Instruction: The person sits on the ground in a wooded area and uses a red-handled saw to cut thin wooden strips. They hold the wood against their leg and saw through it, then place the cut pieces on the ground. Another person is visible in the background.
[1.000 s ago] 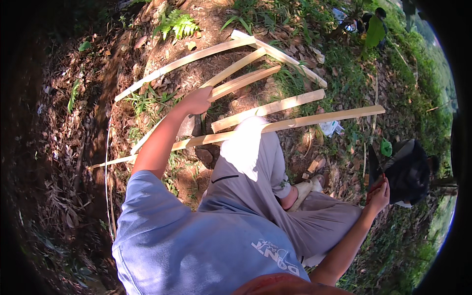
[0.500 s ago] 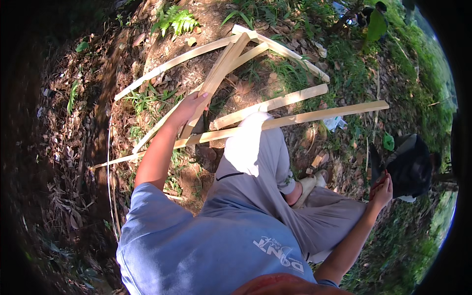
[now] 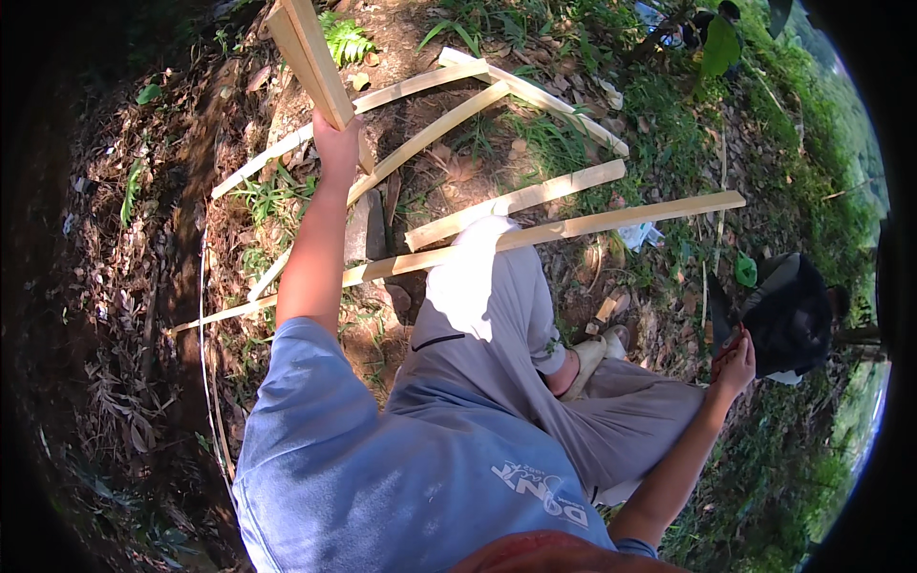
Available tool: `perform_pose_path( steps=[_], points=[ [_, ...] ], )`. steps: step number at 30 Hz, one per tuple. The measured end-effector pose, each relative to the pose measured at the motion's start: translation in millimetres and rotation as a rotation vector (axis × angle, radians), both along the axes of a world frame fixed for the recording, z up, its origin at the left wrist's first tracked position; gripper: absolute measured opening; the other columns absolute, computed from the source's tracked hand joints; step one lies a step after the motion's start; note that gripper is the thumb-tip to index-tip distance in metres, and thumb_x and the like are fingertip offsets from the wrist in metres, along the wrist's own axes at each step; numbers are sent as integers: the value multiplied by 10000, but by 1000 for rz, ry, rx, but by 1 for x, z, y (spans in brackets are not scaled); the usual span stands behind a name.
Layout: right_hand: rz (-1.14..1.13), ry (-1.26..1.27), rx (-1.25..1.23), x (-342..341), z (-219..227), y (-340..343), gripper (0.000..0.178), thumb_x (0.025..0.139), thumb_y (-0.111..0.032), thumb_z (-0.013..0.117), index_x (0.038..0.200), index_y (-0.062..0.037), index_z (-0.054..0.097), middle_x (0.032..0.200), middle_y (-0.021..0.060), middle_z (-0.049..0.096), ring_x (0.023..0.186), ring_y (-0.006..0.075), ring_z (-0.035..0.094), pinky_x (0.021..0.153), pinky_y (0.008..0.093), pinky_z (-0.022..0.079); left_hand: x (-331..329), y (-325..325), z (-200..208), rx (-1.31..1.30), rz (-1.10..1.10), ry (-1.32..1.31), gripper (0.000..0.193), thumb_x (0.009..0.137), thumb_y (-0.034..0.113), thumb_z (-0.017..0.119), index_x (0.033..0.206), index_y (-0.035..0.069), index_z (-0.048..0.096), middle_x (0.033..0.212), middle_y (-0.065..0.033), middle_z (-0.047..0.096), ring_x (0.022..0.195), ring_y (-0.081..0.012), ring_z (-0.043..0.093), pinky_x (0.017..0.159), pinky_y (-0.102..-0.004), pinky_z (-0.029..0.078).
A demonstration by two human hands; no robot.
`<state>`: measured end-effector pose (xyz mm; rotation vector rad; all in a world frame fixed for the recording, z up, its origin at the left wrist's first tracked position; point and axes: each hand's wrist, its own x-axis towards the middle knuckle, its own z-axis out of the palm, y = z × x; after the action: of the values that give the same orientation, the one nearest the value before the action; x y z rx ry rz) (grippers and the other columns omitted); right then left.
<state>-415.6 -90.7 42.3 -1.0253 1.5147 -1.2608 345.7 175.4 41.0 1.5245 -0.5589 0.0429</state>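
Beyond the knee (image 3: 490,246), the left hand (image 3: 337,145) is clutching likely light, stiff slats (image 3: 313,63), best held mid-length, the right hand (image 3: 734,367) clasping a red handle (image 3: 728,348).

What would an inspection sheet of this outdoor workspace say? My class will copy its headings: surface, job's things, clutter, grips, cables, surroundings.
Surface: bare ground in places, with leaf litter and grass.
Job's things: at least five wood strips lie loose, some overlapping in view; the raised wood is off the ground, its piece count unclear.
Clutter: grey stone, white litter, and a black item, perhaps a bag.
Left grip: closed on the raised wood.
Right grip: closed on a red item, perhaps a handle.
Cables: nothing seen for certain; a pale strand at left may be cord or stem.
Surroundings: fern ahead, greenery at right.
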Motion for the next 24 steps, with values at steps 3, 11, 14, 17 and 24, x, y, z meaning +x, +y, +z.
perform_pose_path(
  steps=[3, 11, 14, 17, 24],
  points=[
    [-13, -21, -20, -7, -3, -1, 313, 1150, -187, 553, 1380, -44, 710, 654, -86, 563, 421, 3, 326, 379, 211, 267, 10, -32, 20, 21, 96, -41, 497, 893, -71, 783, 1312, 23, 532, 1101, -95, 673, 992, -207, 690, 877, -371, 570],
    [-18, -11, -2, 2, 1, 1, 297, 1142, -186, 568, 1350, -48, 730, 645, -85, 558, 425, 18, 371, 382, 217, 298, 51, -64, -21, 112, 105, 176, 382, 894, 143, 880, 1180, -4, 674, 999, -61, 696, 888, -159, 646, 803, -351, 527],
    [-36, -16, -11, -5, -8, -3, 303, 1145, -202, 561, 1358, -65, 727, 633, -97, 533, 411, 14, 354, 363, 215, 274, 36, -67, -55, 102, 180, 202, 290, 900, 104, 823, 1133, -16, 698, 967, -60, 700, 855, -164, 639, 799, -368, 525],
    [-9, 37, -17, -10, -13, -8, 301, 1143, -199, 567, 1350, -51, 730, 598, -100, 468, 417, 17, 345, 375, 226, 274, 37, -66, -86, 24, 217, 206, 220, 865, 59, 792, 1057, 16, 694, 893, -31, 673, 783, -156, 625, 745, -369, 505],
    [-7, 81, 11, -7, -7, -3, 305, 1140, -191, 574, 1346, -31, 732, 611, -100, 478, 441, 8, 364, 402, 229, 287, 25, -68, -80, 137, 264, 85, 220, 894, 88, 754, 1062, -7, 648, 918, -83, 706, 785, -195, 688, 710, -368, 537]
  ],
)
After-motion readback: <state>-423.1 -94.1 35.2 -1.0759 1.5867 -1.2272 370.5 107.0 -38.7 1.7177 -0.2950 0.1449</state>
